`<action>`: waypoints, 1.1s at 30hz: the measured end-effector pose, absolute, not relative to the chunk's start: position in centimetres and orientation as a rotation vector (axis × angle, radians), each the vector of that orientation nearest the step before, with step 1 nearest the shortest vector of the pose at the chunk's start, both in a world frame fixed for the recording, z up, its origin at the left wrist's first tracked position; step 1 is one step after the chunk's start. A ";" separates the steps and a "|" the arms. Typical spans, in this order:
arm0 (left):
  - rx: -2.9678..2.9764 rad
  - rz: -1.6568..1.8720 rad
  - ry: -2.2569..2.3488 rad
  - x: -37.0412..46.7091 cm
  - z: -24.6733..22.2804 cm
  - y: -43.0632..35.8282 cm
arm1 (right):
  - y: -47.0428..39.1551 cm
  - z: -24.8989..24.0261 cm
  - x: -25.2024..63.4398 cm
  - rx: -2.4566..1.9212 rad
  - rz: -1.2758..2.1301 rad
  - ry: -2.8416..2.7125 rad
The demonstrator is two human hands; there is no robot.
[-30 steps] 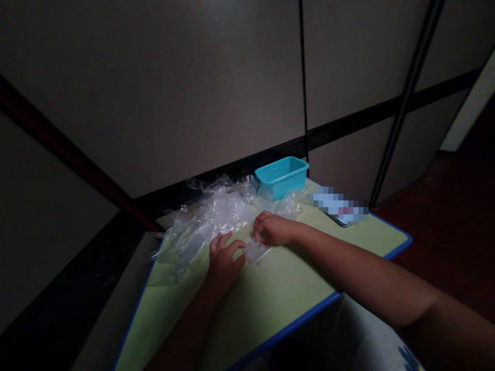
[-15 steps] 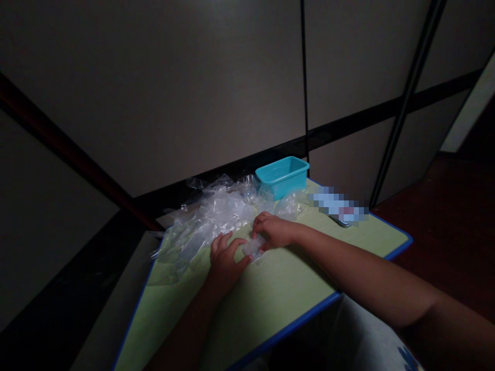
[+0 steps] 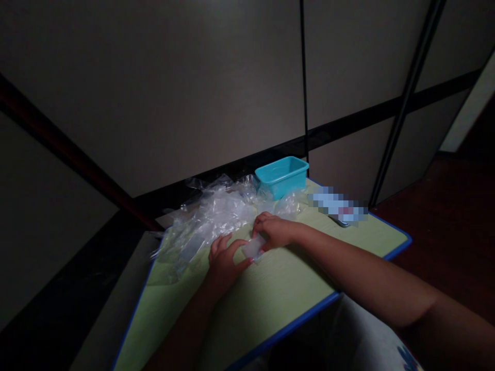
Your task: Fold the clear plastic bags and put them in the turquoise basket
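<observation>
A small whitish translucent piece [image 3: 253,248] lies between my two hands, just above the green table [image 3: 278,288]. My left hand [image 3: 227,257] is curved at its left side, with thumb and index fingertips at its edges. My right hand [image 3: 270,230] closes on its right side, fingers bent over it and thumb near the lower edge. Behind my hands spreads a pile of crumpled clear plastic bags [image 3: 220,208]. More clear plastic [image 3: 290,205] lies beyond my right hand.
An open turquoise plastic container [image 3: 284,180] stands at the table's back edge. To its right lies a flat object [image 3: 340,206] with a blurred-out surface. Large panels [image 3: 193,93] rise behind the table.
The whitish piece looks flatter and smoother between my fingers. My left hand has shifted very slightly; my right hand stays in nearly the same place.
</observation>
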State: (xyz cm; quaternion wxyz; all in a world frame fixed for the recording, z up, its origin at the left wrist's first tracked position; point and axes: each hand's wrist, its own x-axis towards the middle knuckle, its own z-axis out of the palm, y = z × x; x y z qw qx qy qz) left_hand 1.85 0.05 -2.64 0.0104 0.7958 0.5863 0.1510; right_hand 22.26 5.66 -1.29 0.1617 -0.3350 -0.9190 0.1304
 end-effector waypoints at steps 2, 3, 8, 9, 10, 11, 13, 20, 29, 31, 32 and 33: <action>2.474 0.461 1.836 1.8 -2.6 0.1 | 5.7 -1.2 22.4 -0.983 0.368 -2.629; 2.464 0.456 1.845 1.7 -2.7 0.1 | 5.7 -1.2 22.4 -0.994 0.369 -2.631; 2.454 0.479 1.847 1.7 -2.8 0.1 | 5.6 -0.9 22.6 -1.049 0.394 -2.641; 2.461 0.490 1.842 1.7 -2.8 0.1 | 5.6 -0.9 22.7 -1.057 0.398 -2.643; 2.466 0.498 1.841 1.6 -2.9 0.1 | 5.6 -0.8 22.7 -1.062 0.399 -2.643; 2.467 0.504 1.843 1.6 -2.9 0.2 | 5.6 -0.8 22.7 -1.064 0.397 -2.639; 2.466 0.516 1.840 1.6 -3.0 0.2 | 5.6 -0.8 22.8 -1.057 0.392 -2.623; 2.530 0.642 1.782 1.4 -3.4 0.4 | 5.6 -0.7 22.8 -1.009 0.384 -2.590; 2.472 0.535 1.816 1.7 -3.1 0.2 | 5.4 -0.7 22.6 -1.055 0.372 -2.612; 2.460 0.522 1.821 1.7 -3.0 0.1 | 5.4 -0.6 22.7 -1.066 0.384 -2.618; 2.460 0.530 1.816 1.7 -3.0 0.1 | 5.3 -0.5 22.7 -1.071 0.388 -2.624; 2.465 0.542 1.807 1.7 -3.0 0.1 | 5.3 -0.4 22.7 -1.076 0.390 -2.630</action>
